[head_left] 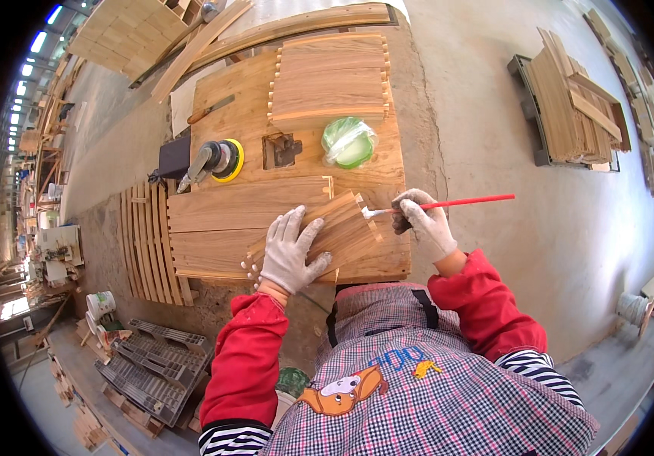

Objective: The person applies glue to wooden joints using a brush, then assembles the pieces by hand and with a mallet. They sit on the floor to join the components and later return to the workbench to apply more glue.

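Note:
My left hand point(290, 251), in a pale work glove, lies with fingers spread on narrow wooden boards point(346, 232) with notched ends. These boards sit tilted across wider wood panels point(243, 205) near the workbench's front edge. In my right hand point(423, 220), gloved too with darkened fingertips, is a thin brush point(473, 201) with a red handle. Its tip carries white paste and meets the notched right end of the boards. White dabs show at the boards' left end, beside my left wrist.
On the plywood bench point(236, 144) are an orbital sander point(224, 159) with a yellow pad, a plastic-wrapped green tub point(350, 142), a wooden-handled knife point(210, 109) and more notched panels point(329, 80). A square hole point(281, 151) opens in its middle. Stacked boards point(574, 106) stand on the floor at right.

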{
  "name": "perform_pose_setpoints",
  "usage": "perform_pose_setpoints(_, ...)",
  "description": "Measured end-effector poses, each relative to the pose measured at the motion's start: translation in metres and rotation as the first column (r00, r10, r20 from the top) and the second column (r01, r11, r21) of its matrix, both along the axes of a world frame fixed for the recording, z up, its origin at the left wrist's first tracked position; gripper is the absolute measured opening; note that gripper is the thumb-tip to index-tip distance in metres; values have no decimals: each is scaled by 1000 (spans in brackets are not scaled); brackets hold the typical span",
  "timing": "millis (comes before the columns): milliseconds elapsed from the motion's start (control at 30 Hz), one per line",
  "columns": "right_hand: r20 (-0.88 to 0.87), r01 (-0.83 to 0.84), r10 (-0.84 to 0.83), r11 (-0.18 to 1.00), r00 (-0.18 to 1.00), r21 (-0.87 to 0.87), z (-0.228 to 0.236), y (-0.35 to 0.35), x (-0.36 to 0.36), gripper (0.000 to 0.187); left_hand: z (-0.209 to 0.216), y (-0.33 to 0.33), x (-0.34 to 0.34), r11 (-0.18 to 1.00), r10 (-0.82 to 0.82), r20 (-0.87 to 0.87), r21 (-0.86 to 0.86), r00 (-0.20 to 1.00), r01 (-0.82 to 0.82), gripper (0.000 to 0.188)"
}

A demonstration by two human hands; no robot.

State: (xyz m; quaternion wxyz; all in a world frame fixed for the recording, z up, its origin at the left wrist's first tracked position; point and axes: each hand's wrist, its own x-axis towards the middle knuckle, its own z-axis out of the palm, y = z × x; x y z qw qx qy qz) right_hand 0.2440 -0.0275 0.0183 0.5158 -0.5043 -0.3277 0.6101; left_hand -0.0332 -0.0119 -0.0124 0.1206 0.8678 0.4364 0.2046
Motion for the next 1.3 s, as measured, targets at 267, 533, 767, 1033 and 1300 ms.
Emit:
perform_pose_setpoints(267, -30, 66, -67, 997, 997, -24, -4, 6, 6, 14, 1, -1, 0, 1000, 5, -10, -6, 1000, -5, 63)
perform_pose_setpoints(533, -159, 69, -74, 997, 984, -34, -10, 3, 8, 16, 2, 0, 0, 1000, 2, -3, -11, 1000, -2, 62)
perform_pose_setpoints(767, -195, 52, -57, 998, 979, -28, -15, -2, 15, 16, 2, 0, 0, 1000, 6, 1, -14, 1000, -6, 62)
perform_pose_setpoints(1033, -85, -7, 7, 1000, 996, -2, 4, -8, 10, 14, 2, -1, 1, 1000, 12, -6, -17, 1000, -12, 62)
perform_pose_setpoints(1300, 172, -132, 116, 988, 978, 84, 7, -17, 4, 12, 3, -1, 1, 1000, 4, -9, -14, 1000, -4, 62)
